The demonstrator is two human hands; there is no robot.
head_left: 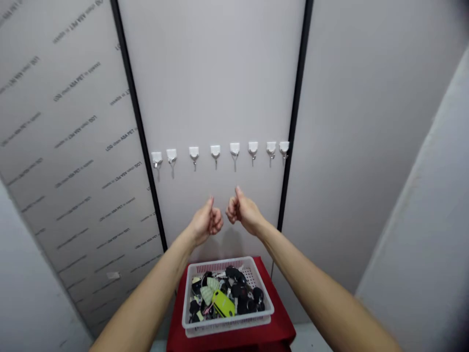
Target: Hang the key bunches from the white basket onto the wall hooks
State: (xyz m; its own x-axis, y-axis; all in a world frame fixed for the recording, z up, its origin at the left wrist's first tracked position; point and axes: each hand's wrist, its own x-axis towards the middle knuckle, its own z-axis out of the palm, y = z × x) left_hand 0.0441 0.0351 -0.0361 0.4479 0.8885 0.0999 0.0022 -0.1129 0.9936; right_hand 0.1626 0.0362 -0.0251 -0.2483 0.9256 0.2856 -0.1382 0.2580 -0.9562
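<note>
My left hand (207, 221) is raised in front of the wall panel, its fingers curled into a fist and its thumb pointing up. Facing it a short gap away, my right hand (245, 211) makes the same closed shape, thumb up. Neither hand shows anything held. Above them, a row of several white wall hooks (215, 148) with metal prongs runs across the panel, with nothing hanging on them. Below sits a white plastic basket (229, 323) full of keys and key fobs, among them a yellow-green case (223, 303) and a pale green bow (209, 289).
A red-covered stand (275, 323) bears the basket. Black strips (136, 108) edge the middle panel (216, 73) on both sides. The left panel (76, 146) carries printed film, and a plain grey panel (351, 122) stands at right.
</note>
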